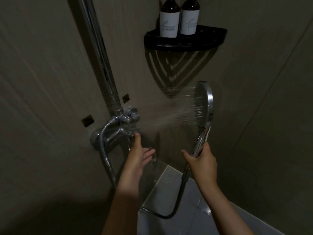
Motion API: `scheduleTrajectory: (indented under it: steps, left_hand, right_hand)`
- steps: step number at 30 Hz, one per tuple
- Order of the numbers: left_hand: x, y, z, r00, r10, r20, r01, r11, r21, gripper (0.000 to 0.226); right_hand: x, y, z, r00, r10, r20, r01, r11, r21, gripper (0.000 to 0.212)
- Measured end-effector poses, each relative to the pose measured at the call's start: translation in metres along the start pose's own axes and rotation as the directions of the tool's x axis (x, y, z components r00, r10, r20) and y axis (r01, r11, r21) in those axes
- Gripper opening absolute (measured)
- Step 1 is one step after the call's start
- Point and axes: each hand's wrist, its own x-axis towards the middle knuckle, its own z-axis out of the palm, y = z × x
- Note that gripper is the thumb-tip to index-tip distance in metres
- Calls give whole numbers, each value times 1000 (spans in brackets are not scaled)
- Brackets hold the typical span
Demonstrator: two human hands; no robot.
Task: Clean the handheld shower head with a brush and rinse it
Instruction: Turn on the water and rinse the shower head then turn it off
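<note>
The chrome handheld shower head (204, 102) is upright at centre right, its round face turned left. Water sprays from it leftward toward the wall mixer valve (118, 131). My right hand (201, 162) grips the shower head's handle from below. My left hand (141, 154) is just below and right of the valve with fingers spread and relaxed, its thumb reaching up to the valve lever; water runs off its fingers. The metal hose (176, 200) loops from the handle down and back to the valve. No brush is in view.
A chrome riser pipe (98, 48) climbs the wall from the valve. A black corner shelf (184, 40) holds two dark bottles (169, 19) with white labels above the shower head. Pale floor tiles (177, 209) show at the bottom. The room is dim.
</note>
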Motion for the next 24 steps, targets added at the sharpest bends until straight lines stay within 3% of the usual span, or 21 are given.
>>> scheduleTrajectory:
  steps: [6, 12, 18, 24]
  left_hand:
    - [-12, -10, 9, 1000, 8, 11, -8, 1000, 1, 64]
    - [-33, -25, 26, 999, -10, 44, 10, 1000, 5, 61]
    - [-69, -51, 65, 982, -38, 186, 23, 996, 84, 57]
    - [-128, -87, 116, 932, -45, 360, -18, 985, 171, 40]
  right_hand:
    - [-10, 10, -23, 999, 16, -33, -17, 1000, -5, 41]
    - [-23, 26, -54, 994, 64, -85, -63, 998, 15, 46]
    - [-44, 50, -100, 984, 100, -151, -99, 995, 12, 45]
    - [-77, 85, -161, 958, 149, -245, -140, 989, 53, 40]
